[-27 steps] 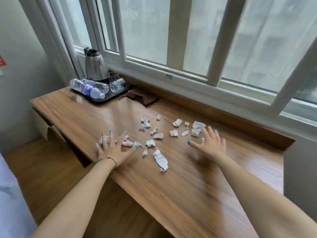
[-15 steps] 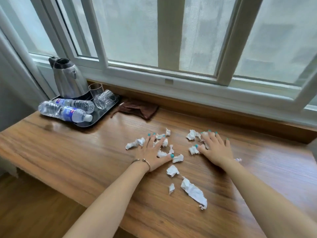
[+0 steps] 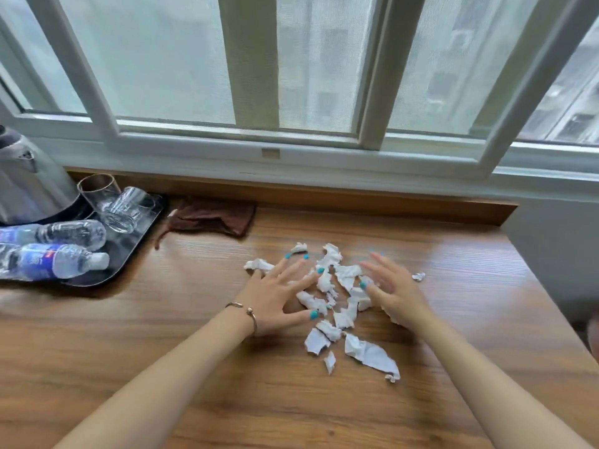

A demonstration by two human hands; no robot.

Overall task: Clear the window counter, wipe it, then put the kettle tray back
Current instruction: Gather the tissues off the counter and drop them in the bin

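- Since half a second ago both hands have drawn closer together, and the torn paper scraps (image 3: 337, 299) that lay spread out are now bunched into a loose pile between them.
- The left hand (image 3: 278, 298) lies flat on the worktop (image 3: 162, 335), fingers spread, pressing against the pile's left side without grasping anything.
- The right hand (image 3: 393, 291) is blurred; its fingers look straight and released, pushing in from the right.
- Step in hand, as I judge it: clearing the worktop by raking the scraps together.
- A few pieces lie outside the pile: a long strip (image 3: 371, 354) nearer the person and a small bit (image 3: 418, 276) to the right.
- Next move calls for sweeping in those strays, then scooping up the heap.
- The kettle tray (image 3: 139, 241) sits at the far left with the kettle (image 3: 29, 183), glasses and bottles on it; a brown cloth (image 3: 214, 217) lies just beside it.
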